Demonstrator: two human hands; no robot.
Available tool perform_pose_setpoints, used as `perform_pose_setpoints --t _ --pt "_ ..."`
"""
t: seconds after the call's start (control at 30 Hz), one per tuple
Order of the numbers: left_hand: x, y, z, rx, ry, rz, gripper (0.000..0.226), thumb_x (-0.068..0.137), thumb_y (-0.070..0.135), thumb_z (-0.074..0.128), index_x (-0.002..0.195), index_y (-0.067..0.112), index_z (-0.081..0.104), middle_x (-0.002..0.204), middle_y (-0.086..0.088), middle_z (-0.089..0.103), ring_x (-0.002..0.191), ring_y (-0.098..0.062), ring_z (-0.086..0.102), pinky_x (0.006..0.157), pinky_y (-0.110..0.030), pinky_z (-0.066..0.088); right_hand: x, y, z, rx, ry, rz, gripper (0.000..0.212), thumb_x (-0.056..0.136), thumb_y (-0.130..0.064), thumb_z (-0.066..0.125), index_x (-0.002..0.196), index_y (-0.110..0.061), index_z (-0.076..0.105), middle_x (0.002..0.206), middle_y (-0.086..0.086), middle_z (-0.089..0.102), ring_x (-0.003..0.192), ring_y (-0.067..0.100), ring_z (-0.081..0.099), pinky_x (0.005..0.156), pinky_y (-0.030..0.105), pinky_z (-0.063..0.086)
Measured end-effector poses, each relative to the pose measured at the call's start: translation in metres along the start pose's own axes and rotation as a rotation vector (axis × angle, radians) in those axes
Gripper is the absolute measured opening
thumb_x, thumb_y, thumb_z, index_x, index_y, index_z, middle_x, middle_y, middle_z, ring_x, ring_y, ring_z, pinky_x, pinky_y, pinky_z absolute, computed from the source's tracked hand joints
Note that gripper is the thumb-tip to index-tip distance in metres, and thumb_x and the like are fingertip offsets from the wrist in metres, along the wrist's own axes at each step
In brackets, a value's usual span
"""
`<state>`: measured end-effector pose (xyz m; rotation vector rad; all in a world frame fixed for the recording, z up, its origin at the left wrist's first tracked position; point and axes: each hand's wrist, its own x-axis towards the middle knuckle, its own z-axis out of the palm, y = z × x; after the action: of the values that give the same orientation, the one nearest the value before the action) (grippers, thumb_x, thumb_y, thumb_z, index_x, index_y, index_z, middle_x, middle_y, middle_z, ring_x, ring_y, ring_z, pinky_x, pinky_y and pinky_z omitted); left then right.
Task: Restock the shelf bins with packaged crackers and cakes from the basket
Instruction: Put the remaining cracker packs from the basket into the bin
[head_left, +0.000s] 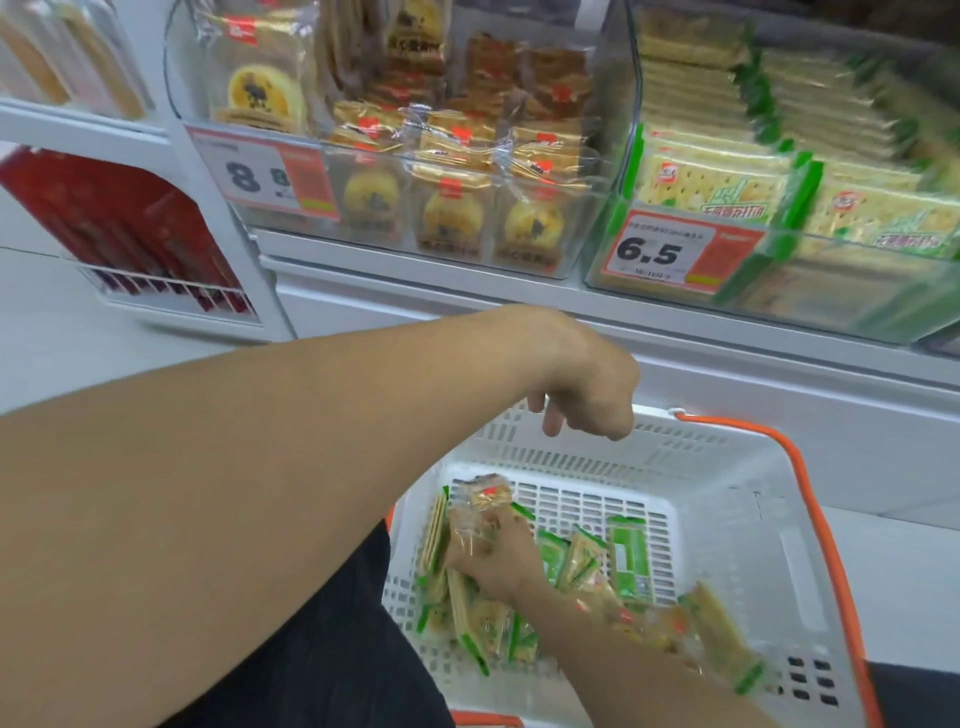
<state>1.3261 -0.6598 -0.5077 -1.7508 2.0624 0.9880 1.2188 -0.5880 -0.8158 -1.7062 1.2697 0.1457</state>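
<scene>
— What is the right hand doing down there?

— It is gripping a clear-wrapped cake pack inside the white basket, among green cracker packs lying loose on the bottom.

— And the left hand?

— It is hanging over the basket's far rim, fingers loosely curled, holding nothing.

— Where are the bins?

— Above, on the shelf: the cake bin is sitting left of the cracker bin.
</scene>
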Motion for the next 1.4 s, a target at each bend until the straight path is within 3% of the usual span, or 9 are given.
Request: perform_pose_setpoints --t 0.13,0.23,0.33,0.5,0.63,0.73,0.93,1.13,1.4 --pt "0.001 -0.003 -0.001 -0.028 -0.015 -0.017 0.035 0.103 0.038 0.047 0.118 0.011 0.063 0.087 0.005 0.064 0.087 -0.015 0.072 0.086 -0.039 0.057 0.005 -0.019 -0.055 0.203 -0.207 0.112 0.039 0.071 -0.034 0.088 0.092 -0.024 0.056 0.088 -0.004 0.058 0.070 0.010 0.054 0.058 0.024 0.047" --pt "0.007 -0.004 0.000 0.015 -0.023 -0.047 0.043 0.100 0.049 0.048 0.122 0.014 0.062 0.105 -0.004 0.071 0.097 -0.021 0.069 0.091 -0.042 0.055 0.001 -0.037 -0.125 0.256 -0.539 0.185 0.031 0.068 -0.036 0.087 0.081 -0.022 0.064 0.079 0.000 0.053 0.068 0.015 0.048 0.060 0.027 0.043" --pt "0.009 0.002 -0.004 0.072 0.025 -0.039 0.051 0.099 0.052 0.049 0.125 0.011 0.062 0.124 -0.006 0.066 0.109 -0.027 0.064 0.096 -0.041 0.052 -0.011 -0.053 -0.197 0.247 -0.609 0.188 0.021 0.068 -0.036 0.082 0.080 -0.024 0.072 0.081 0.000 0.053 0.072 0.015 0.049 0.064 0.026 0.046" --pt "0.011 0.013 -0.008 0.039 0.079 0.010 0.056 0.096 0.052 0.057 0.131 0.008 0.058 0.128 -0.006 0.063 0.112 -0.027 0.062 0.096 -0.040 0.052 -0.046 -0.082 -0.298 0.077 -0.724 0.180 0.054 0.064 -0.030 0.079 0.113 -0.012 0.065 0.084 0.003 0.061 0.074 0.015 0.059 0.068 0.027 0.053" --pt "0.017 0.020 -0.006 -0.202 0.228 0.208 0.029 0.096 0.037 0.065 0.116 0.016 0.067 0.109 0.003 0.070 0.097 -0.016 0.066 0.086 -0.034 0.055 -0.077 -0.102 -0.353 0.047 -0.777 0.086 0.070 0.060 -0.030 0.089 0.117 -0.005 0.057 0.086 0.006 0.061 0.075 0.017 0.059 0.071 0.027 0.054" --pt "0.017 0.028 -0.008 -0.382 0.362 0.331 0.019 0.096 0.029 0.065 0.104 0.012 0.072 0.088 0.007 0.072 0.079 -0.007 0.067 0.071 -0.023 0.054 -0.092 -0.093 -0.371 0.189 -0.772 -0.003 0.077 0.065 -0.035 0.089 0.122 0.000 0.053 0.091 0.012 0.062 0.080 0.021 0.061 0.076 0.031 0.054" --pt "0.020 0.026 -0.010 -0.567 0.542 0.321 0.015 0.100 0.026 0.059 0.096 0.012 0.060 0.082 -0.004 0.071 0.068 -0.017 0.071 0.067 -0.035 0.056 -0.111 -0.079 -0.382 0.476 -0.677 -0.167 0.077 0.067 -0.055 0.087 0.128 -0.012 0.063 0.109 0.009 0.068 0.088 0.019 0.063 0.077 0.029 0.053" --pt "0.025 0.019 -0.013 -1.003 0.603 0.233 0.011 0.101 0.013 0.055 0.092 0.006 0.053 0.074 -0.011 0.072 0.057 -0.023 0.068 0.059 -0.033 0.053 -0.109 -0.079 -0.384 0.370 -0.291 -0.301 0.075 0.064 -0.023 0.095 0.127 -0.003 0.060 0.117 0.023 0.070 0.098 0.027 0.065 0.077 0.033 0.048" --pt "0.017 0.022 -0.022 -1.001 0.794 0.245 0.011 0.096 0.011 0.063 0.091 0.001 0.064 0.075 -0.006 0.068 0.065 -0.011 0.063 0.059 -0.022 0.053 -0.120 -0.091 -0.381 0.280 -0.351 -0.348 0.062 0.075 -0.005 0.081 0.129 0.004 0.052 0.120 0.024 0.069 0.114 0.040 0.066 0.101 0.052 0.050"
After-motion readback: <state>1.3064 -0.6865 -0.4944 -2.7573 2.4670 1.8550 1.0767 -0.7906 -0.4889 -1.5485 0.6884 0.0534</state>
